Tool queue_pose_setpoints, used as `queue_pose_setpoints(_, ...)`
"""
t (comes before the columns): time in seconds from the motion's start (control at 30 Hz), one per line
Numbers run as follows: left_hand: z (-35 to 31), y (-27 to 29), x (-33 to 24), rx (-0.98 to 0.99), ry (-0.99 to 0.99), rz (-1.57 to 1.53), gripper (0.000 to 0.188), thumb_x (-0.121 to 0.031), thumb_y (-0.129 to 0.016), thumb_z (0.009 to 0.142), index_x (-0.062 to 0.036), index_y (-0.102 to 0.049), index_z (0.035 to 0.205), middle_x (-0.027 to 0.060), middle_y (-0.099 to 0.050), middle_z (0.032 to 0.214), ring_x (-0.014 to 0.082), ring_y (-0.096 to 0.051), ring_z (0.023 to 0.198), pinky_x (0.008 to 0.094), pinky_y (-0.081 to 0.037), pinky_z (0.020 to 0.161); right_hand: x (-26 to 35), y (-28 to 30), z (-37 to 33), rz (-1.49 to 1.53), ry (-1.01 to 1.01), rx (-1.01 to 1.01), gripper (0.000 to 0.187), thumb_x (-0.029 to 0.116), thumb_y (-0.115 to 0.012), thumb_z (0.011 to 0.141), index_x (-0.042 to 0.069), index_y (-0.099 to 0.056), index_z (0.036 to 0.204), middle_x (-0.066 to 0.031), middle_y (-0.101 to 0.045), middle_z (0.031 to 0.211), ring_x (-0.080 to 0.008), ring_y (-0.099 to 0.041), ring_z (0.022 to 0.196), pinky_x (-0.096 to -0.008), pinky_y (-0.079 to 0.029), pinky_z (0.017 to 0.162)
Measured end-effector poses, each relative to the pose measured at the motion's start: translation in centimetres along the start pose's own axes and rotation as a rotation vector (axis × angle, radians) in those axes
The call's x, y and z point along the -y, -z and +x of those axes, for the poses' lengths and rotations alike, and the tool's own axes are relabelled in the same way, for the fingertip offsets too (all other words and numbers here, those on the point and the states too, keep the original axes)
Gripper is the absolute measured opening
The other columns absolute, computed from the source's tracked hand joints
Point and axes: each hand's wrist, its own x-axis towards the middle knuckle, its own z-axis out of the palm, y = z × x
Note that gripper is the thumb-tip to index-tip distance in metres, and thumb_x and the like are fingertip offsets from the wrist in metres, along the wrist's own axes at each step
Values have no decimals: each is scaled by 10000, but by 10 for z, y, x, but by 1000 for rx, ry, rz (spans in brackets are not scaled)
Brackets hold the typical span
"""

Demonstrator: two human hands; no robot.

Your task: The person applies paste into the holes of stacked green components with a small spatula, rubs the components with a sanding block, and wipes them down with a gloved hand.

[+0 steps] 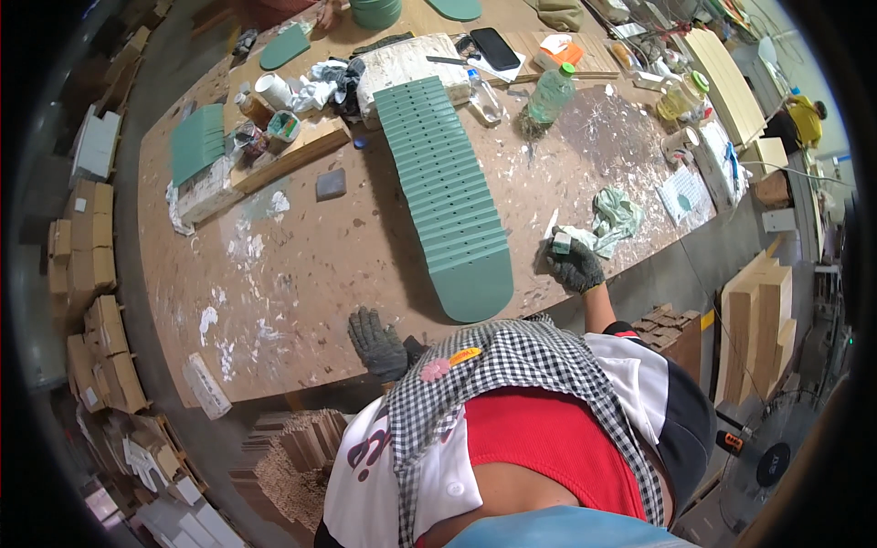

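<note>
Green boards (452, 205) lie between gloved left hand (376, 343) and right hand (575, 265).

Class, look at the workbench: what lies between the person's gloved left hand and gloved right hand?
In the head view, the rounded near end of the overlapping row of green boards lies between the left hand and the right hand, which grips a small block.

Workbench (301, 274) ahead of person. Row of overlapping slotted panels (448, 196) runs down bench middle, near end by bench front edge. Left hand (376, 343) rests at front edge, left of panels' near end. Right hand (575, 265) right of panels, holding small block (561, 243); crumpled rag (614, 217) just behind it. Plastic bottle (551, 93) behind panels' far end, to right. Phone (495, 47) at far edge. Flat pad (331, 184) left of panels. Stacked panels (197, 142) far left on bench.
</note>
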Motion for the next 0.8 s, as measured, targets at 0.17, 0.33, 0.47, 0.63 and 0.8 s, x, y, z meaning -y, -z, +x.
queue_pose_setpoints(0.17,0,4,-4,6,41,69,456,-250,-514,946,-15,-559,1334,173,-456,1510,392,-344,1444,549,-228,1201,2,31,9,-23,3,119,508,166,-668,923,51,-506,1391,-155,-622,1241,-337,-617,1112,-483,-550,950)
queue_pose_setpoints(0.33,-13,12,-25,-94,21,18,476,-311,-470,987,-20,-545,1355,167,-465,1504,392,-344,1445,565,-214,1196,3,-7,26,165,52,156,404,193,-624,974,-10,-550,1315,-163,-648,1167,-305,-640,1084,-467,-551,971)
queue_pose_setpoints(0.47,-20,-4,-54,-80,-131,-52,517,-380,-452,993,-25,-548,1356,175,-497,1474,397,-381,1421,582,-240,1180,19,-64,55,282,-17,203,412,195,-638,970,-24,-560,1311,-181,-652,1178,-305,-647,1053,-444,-552,953)
queue_pose_setpoints(0.63,-8,-24,-52,-6,-304,-41,536,-430,-455,989,-14,-599,1295,183,-537,1427,409,-431,1381,586,-287,1161,29,-110,103,129,-121,368,415,233,-624,990,-49,-566,1288,-177,-667,1159,-293,-655,1028,-436,-560,938)
queue_pose_setpoints(0.8,-9,-44,-43,-85,-280,-58,487,-373,-488,979,-5,-613,1272,185,-566,1388,419,-462,1352,582,-318,1154,34,-161,132,-209,-13,192,373,177,-665,963,13,-588,1289,-145,-667,1177,-250,-671,1030,-396,-575,921)
